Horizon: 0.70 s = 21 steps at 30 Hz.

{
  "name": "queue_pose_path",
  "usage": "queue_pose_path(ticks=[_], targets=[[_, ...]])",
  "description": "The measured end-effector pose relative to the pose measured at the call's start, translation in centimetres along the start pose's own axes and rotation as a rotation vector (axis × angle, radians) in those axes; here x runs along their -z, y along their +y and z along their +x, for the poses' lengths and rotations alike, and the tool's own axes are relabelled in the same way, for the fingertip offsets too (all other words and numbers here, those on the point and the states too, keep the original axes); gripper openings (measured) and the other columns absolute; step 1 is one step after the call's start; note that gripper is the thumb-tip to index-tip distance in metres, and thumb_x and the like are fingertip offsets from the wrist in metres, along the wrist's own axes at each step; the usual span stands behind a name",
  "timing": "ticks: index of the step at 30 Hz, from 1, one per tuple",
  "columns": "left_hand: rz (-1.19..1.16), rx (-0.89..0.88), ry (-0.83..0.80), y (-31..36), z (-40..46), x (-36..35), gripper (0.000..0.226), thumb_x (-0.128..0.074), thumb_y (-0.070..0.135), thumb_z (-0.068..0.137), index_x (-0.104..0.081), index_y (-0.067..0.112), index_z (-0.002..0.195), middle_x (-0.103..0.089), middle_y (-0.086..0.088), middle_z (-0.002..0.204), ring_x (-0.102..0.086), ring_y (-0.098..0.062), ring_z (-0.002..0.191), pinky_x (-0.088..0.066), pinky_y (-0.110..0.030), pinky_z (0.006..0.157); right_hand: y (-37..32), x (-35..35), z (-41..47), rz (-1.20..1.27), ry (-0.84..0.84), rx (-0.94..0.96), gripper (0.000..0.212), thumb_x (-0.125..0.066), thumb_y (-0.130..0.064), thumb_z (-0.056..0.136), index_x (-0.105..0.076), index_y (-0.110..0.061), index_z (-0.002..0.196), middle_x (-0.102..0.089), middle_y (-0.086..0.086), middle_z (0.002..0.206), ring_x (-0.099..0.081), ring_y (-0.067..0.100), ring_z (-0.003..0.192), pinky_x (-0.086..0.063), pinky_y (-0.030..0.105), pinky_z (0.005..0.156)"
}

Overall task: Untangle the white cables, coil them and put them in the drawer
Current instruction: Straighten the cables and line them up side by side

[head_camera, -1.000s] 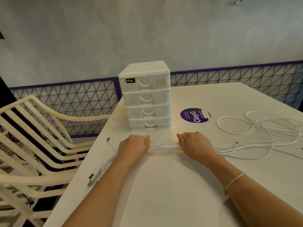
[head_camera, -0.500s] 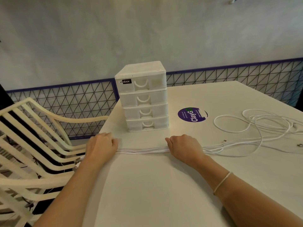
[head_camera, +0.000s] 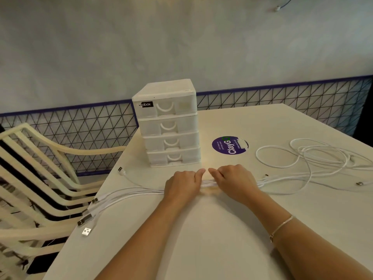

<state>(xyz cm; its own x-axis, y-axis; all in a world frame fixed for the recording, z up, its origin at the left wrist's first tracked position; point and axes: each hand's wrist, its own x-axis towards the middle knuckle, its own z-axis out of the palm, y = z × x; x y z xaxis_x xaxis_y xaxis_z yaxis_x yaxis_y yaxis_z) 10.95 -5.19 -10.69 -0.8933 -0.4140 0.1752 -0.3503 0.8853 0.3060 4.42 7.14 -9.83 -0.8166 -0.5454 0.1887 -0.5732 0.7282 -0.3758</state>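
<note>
While both hands sit side by side on the white bench [head_camera: 201, 249], just near of the drawer unit [head_camera: 168, 126], each one pinches the bundle of white cables [head_camera: 209, 183] with curled fingers. The left hand [head_camera: 182, 183] and the right hand [head_camera: 235, 181] almost touch at the thumbs, and the bundle runs straight between them. To the left the cables fan out across the bench towards its left edge and end in USB plugs [head_camera: 86, 231]. To the right they trail into loose loops [head_camera: 314, 156] lying far right on the bench. All four drawers of the unit are closed. A round purple sticker [head_camera: 229, 145] sits right of the unit, and a cream slatted chair [head_camera: 40, 178] stands at the left
</note>
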Motion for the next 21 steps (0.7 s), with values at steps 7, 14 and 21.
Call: queue_pose_path(ticks=[7,14,21], targets=[[0.028,0.069,0.12,-1.0,0.7,0.6,0.056,-0.021,0.04,0.101,-0.067,0.008,0.101,-0.067,-0.012,0.107,-0.058,-0.031,0.104,-0.041,-0.033,0.079,-2.4,-0.9,-1.5,-0.018,-0.02,0.242,0.049,-0.036,-0.029,0.096,-0.026,-0.016,0.049,-0.033,-0.001,0.051,-0.038,0.025,0.066,-0.026,0.03,0.056],[0.018,-0.013,0.027,-0.2,-0.1,0.0,0.054,-0.022,0.04,0.101,-0.066,0.008,0.104,-0.066,-0.013,0.106,-0.056,-0.033,0.103,-0.04,-0.033,0.079,-0.7,-0.8,-0.2,0.01,0.054,0.055,0.046,-0.038,-0.027,0.093,-0.031,-0.018,0.048,-0.045,0.004,0.058,-0.043,0.026,0.068,-0.029,0.026,0.058],[0.007,0.064,0.045,-1.7,0.6,0.2,0.055,-0.022,0.041,0.101,-0.066,0.007,0.103,-0.066,-0.014,0.105,-0.056,-0.034,0.104,-0.041,-0.036,0.083,1.2,0.6,-0.3,0.062,-0.103,0.037,0.048,-0.039,-0.042,0.096,-0.036,-0.02,0.054,-0.047,0.0,0.067,-0.043,0.022,0.078,-0.036,0.031,0.067]])
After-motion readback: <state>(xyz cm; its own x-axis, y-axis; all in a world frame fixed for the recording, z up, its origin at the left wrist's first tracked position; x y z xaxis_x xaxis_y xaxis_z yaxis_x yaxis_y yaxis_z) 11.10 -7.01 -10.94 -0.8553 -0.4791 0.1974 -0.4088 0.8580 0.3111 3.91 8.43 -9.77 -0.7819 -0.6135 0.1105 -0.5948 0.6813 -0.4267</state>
